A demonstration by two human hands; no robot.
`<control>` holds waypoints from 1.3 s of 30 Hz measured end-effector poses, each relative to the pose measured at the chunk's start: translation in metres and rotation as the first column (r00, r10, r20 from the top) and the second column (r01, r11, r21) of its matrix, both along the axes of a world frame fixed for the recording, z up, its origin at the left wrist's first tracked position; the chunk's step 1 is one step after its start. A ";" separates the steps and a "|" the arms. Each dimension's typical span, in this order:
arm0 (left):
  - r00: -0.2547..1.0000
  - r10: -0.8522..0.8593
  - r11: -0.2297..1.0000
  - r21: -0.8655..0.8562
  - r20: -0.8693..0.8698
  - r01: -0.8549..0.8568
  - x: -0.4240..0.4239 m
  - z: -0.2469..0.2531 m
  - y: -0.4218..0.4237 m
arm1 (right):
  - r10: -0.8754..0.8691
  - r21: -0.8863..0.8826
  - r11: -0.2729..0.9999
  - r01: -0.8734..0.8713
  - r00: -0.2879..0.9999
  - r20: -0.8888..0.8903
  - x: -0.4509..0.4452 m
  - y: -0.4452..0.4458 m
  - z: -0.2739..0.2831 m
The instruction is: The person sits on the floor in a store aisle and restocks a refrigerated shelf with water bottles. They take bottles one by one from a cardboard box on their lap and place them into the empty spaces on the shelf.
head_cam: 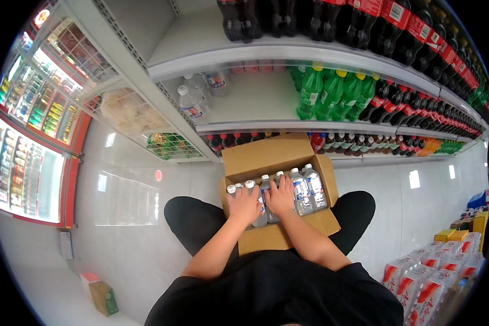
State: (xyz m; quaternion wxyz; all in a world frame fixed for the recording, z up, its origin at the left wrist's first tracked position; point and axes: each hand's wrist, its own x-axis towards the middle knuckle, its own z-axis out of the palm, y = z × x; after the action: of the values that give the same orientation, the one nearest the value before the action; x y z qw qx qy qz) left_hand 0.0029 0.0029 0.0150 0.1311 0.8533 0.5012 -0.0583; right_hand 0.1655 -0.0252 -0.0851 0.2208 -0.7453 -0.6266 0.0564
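An open cardboard box [265,239] sits between my bent knees, with its flaps spread. Inside stand several clear plastic bottles [314,185] with white caps and blue-and-white labels. My left hand [244,207] rests over the bottles on the left side, its fingers among their necks. Beside it, my right hand [282,196] lies over bottles near the middle, fingers pointing toward the far side of the box. Both hands touch bottles, but my palms and fingers hide whether either one grips. Similar clear bottles [192,106] stand at the left end of the middle shelf.
Ahead is a white store shelf [248,100] bearing green soda bottles [309,95] and dark cola bottles [385,100]. A wire-mesh rack [130,112] adjoins it on the left. Lit drink coolers [28,173] stand farther left. Wrapped multipacks [426,281] are stacked at lower right.
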 end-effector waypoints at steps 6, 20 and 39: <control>0.998 -0.038 0.987 0.156 0.052 0.029 -0.009 0.049 -0.072 | -0.005 0.031 1.000 0.005 1.000 -0.005 0.001 0.001 0.002; 0.995 -0.070 0.990 -0.118 0.071 0.078 -0.070 0.055 -0.043 | -0.021 -0.006 1.000 0.021 1.000 -0.005 0.001 0.003 0.002; 0.915 -0.402 0.913 -0.090 -0.028 0.398 -0.068 0.179 0.068 | -0.014 0.038 0.999 0.014 1.000 -0.019 -0.001 -0.001 -0.004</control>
State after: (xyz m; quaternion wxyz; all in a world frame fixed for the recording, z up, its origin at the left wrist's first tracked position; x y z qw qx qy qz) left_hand -0.0647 0.0712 0.1936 0.1401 0.9301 0.3162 -0.1239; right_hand 0.1649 -0.0262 -0.0890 0.2410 -0.7448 -0.6203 0.0497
